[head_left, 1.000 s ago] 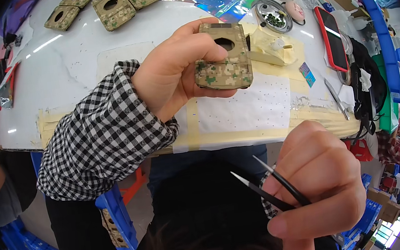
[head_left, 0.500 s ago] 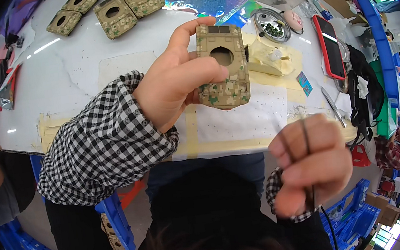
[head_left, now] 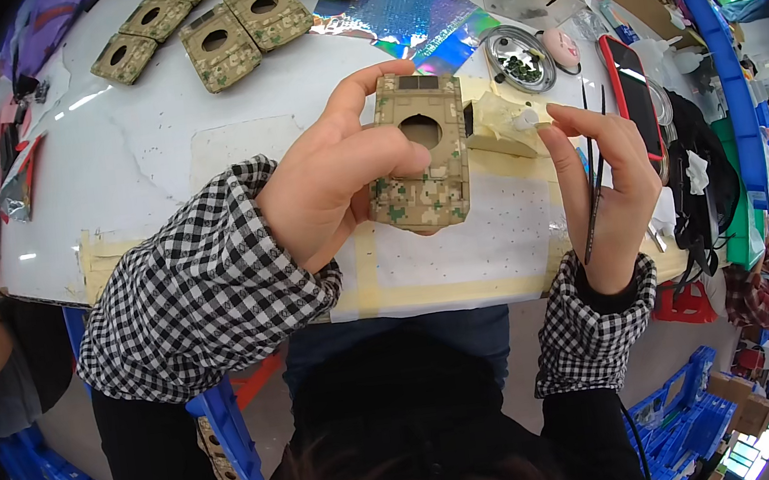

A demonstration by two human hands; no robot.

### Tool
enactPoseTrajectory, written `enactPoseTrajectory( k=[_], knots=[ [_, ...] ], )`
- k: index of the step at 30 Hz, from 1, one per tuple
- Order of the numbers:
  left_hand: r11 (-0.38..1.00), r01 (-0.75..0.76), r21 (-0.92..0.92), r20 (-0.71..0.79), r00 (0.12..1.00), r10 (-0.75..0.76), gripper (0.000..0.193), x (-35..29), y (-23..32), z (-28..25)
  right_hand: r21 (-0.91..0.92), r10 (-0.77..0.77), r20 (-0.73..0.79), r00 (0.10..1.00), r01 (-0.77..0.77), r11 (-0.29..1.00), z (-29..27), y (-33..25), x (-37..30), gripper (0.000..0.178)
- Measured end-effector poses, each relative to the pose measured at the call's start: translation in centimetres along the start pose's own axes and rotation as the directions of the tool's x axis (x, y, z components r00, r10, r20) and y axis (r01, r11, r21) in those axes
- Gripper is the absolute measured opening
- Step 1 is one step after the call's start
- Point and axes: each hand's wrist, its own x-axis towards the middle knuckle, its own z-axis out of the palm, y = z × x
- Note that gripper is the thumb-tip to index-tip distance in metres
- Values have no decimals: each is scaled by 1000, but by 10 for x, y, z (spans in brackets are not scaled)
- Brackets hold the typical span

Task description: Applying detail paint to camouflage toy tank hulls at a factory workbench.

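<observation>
My left hand [head_left: 329, 175] is closed around a camouflage-painted model tank hull [head_left: 422, 192], thumb on its top beside the round opening. The hull is held over the table in front of me. My right hand [head_left: 610, 159] holds a pair of black tweezers [head_left: 594, 181] across its fingers, tips pointing away. Its thumb and index fingertips are close together beside a small white nozzle-like piece [head_left: 524, 119] on a yellow, tape-covered block [head_left: 497, 125]. Whether those fingertips pinch anything there, I cannot tell.
More camouflage hulls [head_left: 266, 19] stand at the far left. Shiny holographic sheets [head_left: 394, 8] lie behind my hands. A round metal dish [head_left: 533, 78] of small dark green parts and a red-cased phone [head_left: 633, 94] are to the right. White paper [head_left: 464, 264] is taped near the front edge.
My right hand has risen from below the table's front edge to the yellow block, tweezers still in it. My left hand and the hull have shifted slightly nearer and left.
</observation>
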Motion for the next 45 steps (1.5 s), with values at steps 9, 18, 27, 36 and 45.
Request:
enactPoseTrajectory(
  k=[9, 18, 27, 36, 45],
  knots=[
    [1000, -20, 6, 11, 1000, 20, 72, 0, -2, 0, 55, 22, -167, 986, -13, 998, -8, -13, 2, 13],
    [998, 44, 34, 47, 998, -45, 68, -1, 2, 4, 742, 139, 150, 979, -205, 639, 0, -44, -5, 10],
    [999, 44, 13, 35, 998, -44, 67, -2, -1, 4, 757, 150, 231, 961, -275, 593, 6, -47, -4, 10],
    [998, 48, 29, 45, 998, -50, 67, -3, 1, 4, 760, 152, 224, 963, -270, 591, 8, -47, -5, 10],
    [999, 37, 16, 46, 998, -38, 67, -3, 1, 5, 785, 178, 210, 961, -275, 556, 7, -47, -4, 12]
  ],
)
